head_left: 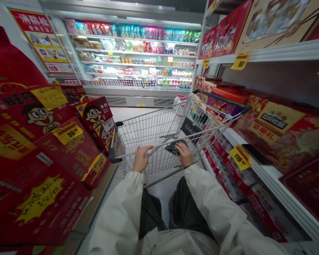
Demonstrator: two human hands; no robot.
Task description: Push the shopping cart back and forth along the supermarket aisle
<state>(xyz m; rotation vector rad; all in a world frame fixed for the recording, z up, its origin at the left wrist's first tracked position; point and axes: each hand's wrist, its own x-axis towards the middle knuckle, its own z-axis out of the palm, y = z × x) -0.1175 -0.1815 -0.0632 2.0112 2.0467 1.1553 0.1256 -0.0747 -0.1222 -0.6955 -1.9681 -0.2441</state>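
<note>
A wire shopping cart (146, 125) stands sideways in front of me, with black corner pieces at its ends. My left hand (141, 158) is at the near top rim, its fingers curled over the wire. Further right along the same rim, my right hand (184, 154) presses a dark grey cloth (172, 146) against the wire, with fingers closed on it. Part of the cloth hangs over the rim and the rest is hidden under the hand. Through the mesh, the basket shows mostly bare wire.
Stacked red milk gift boxes (53, 124) crowd the left side. On the right, a shelf (268, 173) carries gift boxes, and a dark phone-like slab (256, 154) lies at its edge. A lit refrigerated display (138, 92) spans the back. Bottles with red caps (178, 101) stand beyond the cart.
</note>
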